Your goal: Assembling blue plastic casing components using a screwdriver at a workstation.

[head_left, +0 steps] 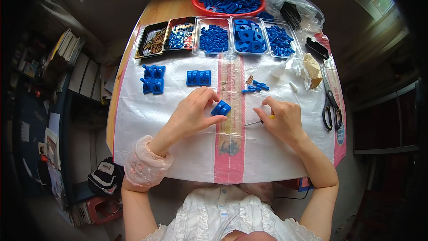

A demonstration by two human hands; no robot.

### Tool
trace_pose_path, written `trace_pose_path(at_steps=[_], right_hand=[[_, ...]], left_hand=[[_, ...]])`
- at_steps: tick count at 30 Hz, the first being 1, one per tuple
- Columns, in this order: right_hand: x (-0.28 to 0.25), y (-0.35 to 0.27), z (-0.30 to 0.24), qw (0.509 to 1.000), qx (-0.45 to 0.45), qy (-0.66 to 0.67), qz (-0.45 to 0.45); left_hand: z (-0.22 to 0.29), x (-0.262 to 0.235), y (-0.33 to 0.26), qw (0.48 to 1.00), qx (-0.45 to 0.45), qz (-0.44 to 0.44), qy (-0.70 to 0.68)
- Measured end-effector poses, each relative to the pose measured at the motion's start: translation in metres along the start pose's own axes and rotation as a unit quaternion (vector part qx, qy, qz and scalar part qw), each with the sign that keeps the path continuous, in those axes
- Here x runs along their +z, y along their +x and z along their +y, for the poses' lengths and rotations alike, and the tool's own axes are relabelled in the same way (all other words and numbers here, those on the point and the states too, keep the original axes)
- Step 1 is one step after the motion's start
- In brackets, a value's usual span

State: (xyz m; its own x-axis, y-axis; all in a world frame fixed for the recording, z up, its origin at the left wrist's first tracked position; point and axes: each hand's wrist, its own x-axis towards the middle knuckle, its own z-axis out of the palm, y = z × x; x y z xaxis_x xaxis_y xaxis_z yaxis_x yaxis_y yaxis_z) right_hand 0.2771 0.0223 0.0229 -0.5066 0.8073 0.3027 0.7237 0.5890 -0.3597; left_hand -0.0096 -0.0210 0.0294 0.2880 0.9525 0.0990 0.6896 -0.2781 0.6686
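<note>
Between the thumb and bent fingers of my left hand (190, 108) is a tilted blue plastic block (221, 108) with a curved, ridged top, gripped at its edges close to the sheet. My right hand (285, 118) is closed around a small screwdriver (254, 123); a bit of its yellow handle shows, and its thin shaft points left toward the block. Beyond the block, two similar blue blocks (199, 78) lie side by side. Several blue pieces with levers (153, 79) stand farther left. Small blue levers (255, 87) and copper-coloured pins (249, 79) lie beyond my right hand.
Along the back stand a tray of pins (141, 52), a tray of small shiny parts (168, 46) and clear trays of blue parts (199, 52). Behind them sits a red basin (195, 3). Black scissors (330, 107), a white nozzle (294, 86) and crumpled paper (313, 69) lie on the right.
</note>
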Motion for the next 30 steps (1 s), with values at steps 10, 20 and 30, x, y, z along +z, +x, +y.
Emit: trace_pose_path(at_steps=[10, 20, 30], right_hand=[[0.005, 0.006, -0.002, 0.997, -0.047, -0.002, 0.062], [0.004, 0.017, 0.009, 0.992, -0.053, 0.084, 0.082], [-0.031, 0.012, -0.005, 0.998, -0.048, 0.030, 0.032]], left_hand=[[0.003, 0.012, -0.002, 0.999, 0.011, 0.047, 0.022], [0.002, 0.013, -0.001, 0.997, 0.040, 0.058, 0.024], [-0.002, 0.014, 0.000, 0.998, 0.032, 0.056, 0.015]])
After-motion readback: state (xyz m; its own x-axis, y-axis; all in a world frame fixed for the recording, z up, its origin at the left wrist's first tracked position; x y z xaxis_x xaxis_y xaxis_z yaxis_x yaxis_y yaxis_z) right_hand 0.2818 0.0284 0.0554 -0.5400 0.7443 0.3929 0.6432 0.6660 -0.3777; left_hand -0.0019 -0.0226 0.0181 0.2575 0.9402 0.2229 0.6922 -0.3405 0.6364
